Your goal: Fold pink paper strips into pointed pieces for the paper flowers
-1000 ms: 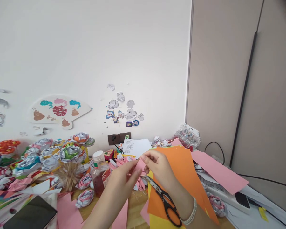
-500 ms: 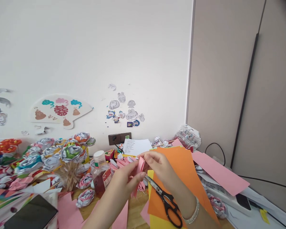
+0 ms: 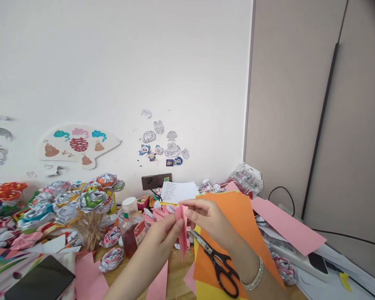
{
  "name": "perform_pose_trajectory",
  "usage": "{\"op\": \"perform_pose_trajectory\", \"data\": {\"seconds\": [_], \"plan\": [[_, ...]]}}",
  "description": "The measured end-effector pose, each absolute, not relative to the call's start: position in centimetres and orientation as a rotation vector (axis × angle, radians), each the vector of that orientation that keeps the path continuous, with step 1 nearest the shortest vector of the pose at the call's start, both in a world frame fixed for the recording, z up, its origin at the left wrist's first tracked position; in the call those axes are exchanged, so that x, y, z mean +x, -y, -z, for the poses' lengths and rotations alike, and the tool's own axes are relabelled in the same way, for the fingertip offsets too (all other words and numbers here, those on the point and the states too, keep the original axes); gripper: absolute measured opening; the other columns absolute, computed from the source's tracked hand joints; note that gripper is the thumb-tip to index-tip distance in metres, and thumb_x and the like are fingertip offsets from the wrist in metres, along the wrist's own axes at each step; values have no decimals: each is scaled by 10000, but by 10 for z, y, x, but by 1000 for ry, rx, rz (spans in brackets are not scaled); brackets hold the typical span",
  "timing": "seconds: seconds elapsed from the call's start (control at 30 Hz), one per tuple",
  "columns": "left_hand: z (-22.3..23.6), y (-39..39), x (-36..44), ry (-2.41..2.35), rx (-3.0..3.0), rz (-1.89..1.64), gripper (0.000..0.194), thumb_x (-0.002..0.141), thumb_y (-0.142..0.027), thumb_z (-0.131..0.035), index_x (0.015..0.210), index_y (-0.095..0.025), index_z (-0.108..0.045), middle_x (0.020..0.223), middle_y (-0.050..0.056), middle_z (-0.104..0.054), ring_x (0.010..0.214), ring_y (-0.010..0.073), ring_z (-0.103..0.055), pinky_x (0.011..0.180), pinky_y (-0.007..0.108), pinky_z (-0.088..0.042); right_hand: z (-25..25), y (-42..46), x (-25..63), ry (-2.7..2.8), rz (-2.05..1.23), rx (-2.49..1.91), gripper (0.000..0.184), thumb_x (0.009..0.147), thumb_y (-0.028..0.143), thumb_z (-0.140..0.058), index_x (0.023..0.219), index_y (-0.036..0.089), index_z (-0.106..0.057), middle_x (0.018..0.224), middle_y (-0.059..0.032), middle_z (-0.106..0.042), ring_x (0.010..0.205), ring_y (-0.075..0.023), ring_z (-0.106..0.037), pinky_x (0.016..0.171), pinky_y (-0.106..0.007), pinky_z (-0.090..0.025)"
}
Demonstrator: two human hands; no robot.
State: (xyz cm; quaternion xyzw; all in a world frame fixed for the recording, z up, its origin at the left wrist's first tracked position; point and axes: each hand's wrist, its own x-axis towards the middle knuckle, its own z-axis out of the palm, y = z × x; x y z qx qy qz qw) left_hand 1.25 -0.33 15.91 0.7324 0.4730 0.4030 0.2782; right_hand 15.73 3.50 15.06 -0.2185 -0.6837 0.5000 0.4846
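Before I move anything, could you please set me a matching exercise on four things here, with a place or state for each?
Things:
1. scissors
2. bottle
3. folded pink paper
4. fan

Places or states:
A. held up by the left hand and right hand
B. up on the white wall
C. lying partly on orange paper
D. topped with a white cap

Pairs: 1-C, 2-D, 3-A, 4-B.
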Motion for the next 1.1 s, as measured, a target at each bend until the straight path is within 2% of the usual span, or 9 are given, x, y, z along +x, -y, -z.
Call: {"op": "perform_pose_trajectory", "data": {"seconds": [0.1,0.2,0.47,0.63,0.8,0.93,1.1], "plan": [[-154,0,15,-1414,2010,-1149,281,816,-368,-371,614,-194,-461,583,-23,-490,570,148,-450,527,225,-344,-149,-35,155,1677,-1222,-508,327,769,345,-562,1038,163,-600,745,-21,-564,640,-102,-503,620,-241,-432],[-152,-1,16,-1535,2040,-1192,289,820,-378,-355,616,-196,-449,572,-23,-499,557,153,-444,515,229,-311,-148,-35,154,1686,-1216,-477,337,795,385,-520,1034,165,-612,689,-10,-544,593,-95,-490,586,-237,-423],[-155,1,14,-1479,2084,-1255,308,825,-374,-368,603,-190,-475,561,-24,-527,543,145,-467,514,219,-323,-140,-39,147,1466,-1484,-316,363,829,422,-463,948,128,-639,609,-9,-516,502,-73,-470,520,-219,-394],[-160,3,15,-1391,2070,-1254,288,826,-346,-376,622,-187,-504,567,-19,-555,540,142,-483,512,208,-339,-139,-39,146,1443,-1535,-274,285,792,374,-543,819,111,-650,586,1,-508,484,-56,-463,488,-189,-370],[-157,3,14,-1488,2118,-1225,288,815,-354,-393,650,-186,-559,562,-14,-548,540,153,-463,503,214,-310,-146,-36,149,1499,-1448,-418,268,728,358,-612,867,133,-650,661,-13,-562,545,-79,-492,537,-215,-397],[-152,1,13,-1548,2121,-1187,305,810,-376,-386,632,-184,-543,559,-19,-497,546,151,-416,504,219,-270,-148,-37,151,1533,-1319,-557,208,696,328,-640,792,145,-654,729,-25,-600,667,-114,-517,615,-234,-407],[-156,2,13,-1438,2050,-1080,328,818,-400,-333,585,-190,-426,545,-56,-307,530,121,-297,488,218,-216,-147,-38,153,1542,-1270,-616,177,686,309,-650,753,146,-639,704,-17,-597,678,-120,-521,645,-244,-407]]}}
